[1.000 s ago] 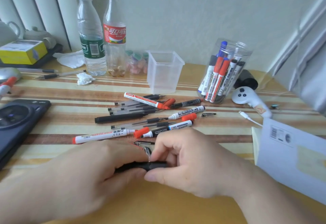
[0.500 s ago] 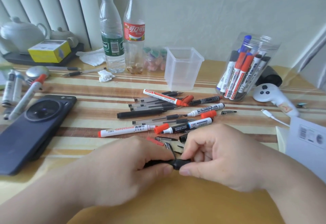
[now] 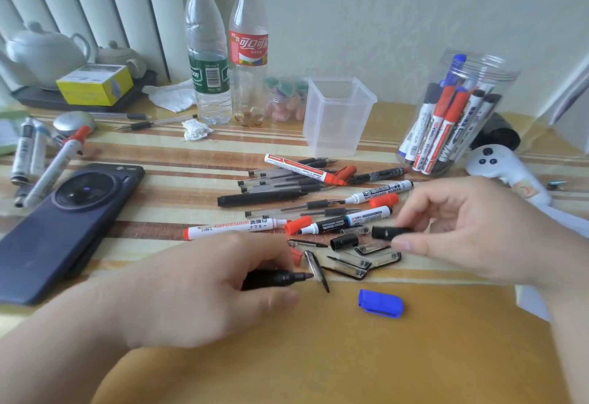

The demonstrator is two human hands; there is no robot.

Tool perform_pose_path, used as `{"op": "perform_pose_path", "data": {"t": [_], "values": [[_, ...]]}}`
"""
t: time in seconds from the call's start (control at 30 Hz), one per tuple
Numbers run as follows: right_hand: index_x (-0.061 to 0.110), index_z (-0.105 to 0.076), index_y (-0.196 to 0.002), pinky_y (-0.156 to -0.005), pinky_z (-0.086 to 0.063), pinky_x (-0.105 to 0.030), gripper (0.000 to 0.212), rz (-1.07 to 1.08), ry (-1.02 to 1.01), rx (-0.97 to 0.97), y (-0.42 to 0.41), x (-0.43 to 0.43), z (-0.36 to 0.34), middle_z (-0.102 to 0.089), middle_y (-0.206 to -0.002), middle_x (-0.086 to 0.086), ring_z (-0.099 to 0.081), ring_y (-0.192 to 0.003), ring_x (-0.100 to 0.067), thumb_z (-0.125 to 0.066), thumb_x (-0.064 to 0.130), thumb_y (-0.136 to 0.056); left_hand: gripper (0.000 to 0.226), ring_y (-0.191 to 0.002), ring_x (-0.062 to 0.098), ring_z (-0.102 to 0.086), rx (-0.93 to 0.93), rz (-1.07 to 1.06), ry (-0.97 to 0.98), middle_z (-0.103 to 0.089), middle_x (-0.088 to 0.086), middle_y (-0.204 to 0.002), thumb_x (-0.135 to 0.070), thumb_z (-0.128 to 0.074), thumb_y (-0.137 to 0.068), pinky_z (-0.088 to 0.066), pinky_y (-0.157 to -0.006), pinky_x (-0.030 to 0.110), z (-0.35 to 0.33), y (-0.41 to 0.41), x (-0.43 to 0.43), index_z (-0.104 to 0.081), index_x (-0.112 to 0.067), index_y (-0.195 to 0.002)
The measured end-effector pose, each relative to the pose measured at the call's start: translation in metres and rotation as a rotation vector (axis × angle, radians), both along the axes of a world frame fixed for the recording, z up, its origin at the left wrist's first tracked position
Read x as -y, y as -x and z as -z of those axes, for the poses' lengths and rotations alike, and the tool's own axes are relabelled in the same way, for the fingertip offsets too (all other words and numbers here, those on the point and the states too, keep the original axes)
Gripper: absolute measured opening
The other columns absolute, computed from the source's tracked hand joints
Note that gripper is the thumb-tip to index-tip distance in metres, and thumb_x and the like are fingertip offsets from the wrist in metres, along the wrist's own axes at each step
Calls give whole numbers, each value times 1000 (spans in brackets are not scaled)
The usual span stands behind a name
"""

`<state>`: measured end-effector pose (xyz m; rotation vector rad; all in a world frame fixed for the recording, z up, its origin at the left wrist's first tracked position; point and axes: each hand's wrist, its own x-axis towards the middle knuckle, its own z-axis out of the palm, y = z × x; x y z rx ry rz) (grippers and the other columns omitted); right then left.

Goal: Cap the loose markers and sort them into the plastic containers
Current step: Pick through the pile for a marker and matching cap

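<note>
My left hand (image 3: 204, 289) grips a black marker (image 3: 280, 278) with its bare tip pointing right. My right hand (image 3: 471, 228) pinches a black cap (image 3: 387, 232) between thumb and fingers, apart from the marker. A second black cap (image 3: 344, 242), a blue cap (image 3: 381, 303) and several clear pen caps (image 3: 360, 263) lie between my hands. Behind them lies a pile of loose markers and pens (image 3: 306, 193), some uncapped, with red caps among them. An empty square plastic cup (image 3: 338, 117) stands behind the pile. A round clear jar (image 3: 459, 110) at the right holds several capped markers.
A dark phone (image 3: 67, 222) lies at the left, with more markers (image 3: 47, 171) beyond it. Two bottles (image 3: 223, 53), a teapot on a tray (image 3: 47, 53) and a yellow box (image 3: 95, 85) stand at the back. A white controller (image 3: 506, 171) lies right of the jar.
My hands were together on the black marker; they have now drawn apart, the cap in my right hand and the marker in my left. The blue cap is now uncovered.
</note>
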<state>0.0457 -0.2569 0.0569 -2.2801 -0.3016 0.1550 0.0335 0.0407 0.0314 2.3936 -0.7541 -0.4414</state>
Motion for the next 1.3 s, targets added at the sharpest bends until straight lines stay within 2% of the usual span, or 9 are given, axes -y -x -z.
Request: {"op": "perform_pose_path", "data": {"t": [0.1, 0.27, 0.43, 0.53, 0.67, 0.9, 1.0, 1.13, 1.3], "values": [[33, -72, -80, -56, -48, -27, 25, 105, 158, 19, -11, 11, 10, -71, -73, -1, -53, -53, -8, -89, 37, -63, 5, -64, 6, -50, -26, 2, -2, -58, -9, -75, -37, -57, -94, -39, -59, 16, -3, -3, -4, -58, -38, -89], [32, -72, -76, -51, -39, -15, 23, 64, 162, -33, -14, 7, 18, -64, -61, 17, -45, -49, -4, -90, 20, -70, 24, -81, 7, -57, 54, -5, -30, -64, -10, -88, -47, -52, -94, -45, -74, 19, 4, -1, -2, -63, -28, -103], [23, -73, -79, -52, -42, -20, 21, -11, 60, -31, -11, -2, 17, -66, -61, 11, -50, -50, -7, -89, 13, -71, 26, -87, 6, -60, 157, 0, 60, -67, -16, -95, -54, -53, -95, -46, -77, 24, 12, -4, 1, -63, -35, -110], [18, -73, -82, -59, -53, -41, 21, -91, -100, -51, -4, -11, 13, -72, -76, -10, -62, -60, -29, -88, 7, -72, 26, -83, 5, -61, 203, 10, 161, -67, -18, -93, -55, -53, -94, -47, -74, 22, 14, -1, 5, -63, -40, -112], [9, -74, -85, -61, -53, -21, 20, -216, -340, -91, 6, -18, 9, -72, -82, -13, -65, -64, -14, -85, 2, -69, 21, -79, 6, -62, 258, 18, 264, -68, -17, -88, -49, -58, -97, -48, -70, 22, 13, -2, 9, -68, -37, -112], [17, -75, -90, -66, -55, -28, 34, -248, -418, -11, 11, -26, 11, -70, -89, -18, -65, -71, -27, -86, 44, -71, 28, -73, 11, -59, 310, 10, 293, -65, -11, -79, -51, -54, -98, -50, -64, 34, 13, 0, 10, -71, -31, -106], [19, -75, -90, -65, -55, -41, 35, -227, -429, 24, 13, -29, 11, -69, -89, -22, -64, -72, -43, -84, 47, -71, 23, -73, 5, -60, 339, 7, 306, -65, -16, -79, -47, -58, -97, -50, -65, 27, 13, 1, 12, -71, -33, -109], [21, -75, -92, -71, -58, -59, 32, -211, -425, 64, 16, -35, 12, -70, -92, -18, -67, -79, -44, -83, 46, -73, 27, -71, 9, -57, 365, 24, 307, -63, -9, -76, -46, -56, -99, -47, -62, 26, 12, 2, 16, -72, -28, -109], [15, -74, -91, -66, -59, -36, 25, -237, -465, 70, 18, -40, 10, -71, -92, -11, -70, -76, -28, -83, 33, -76, 27, -71, 9, -57, 402, 26, 336, -60, -9, -73, -43, -57, -99, -47, -62, 28, 11, 3, 18, -74, -23, -105]]}}
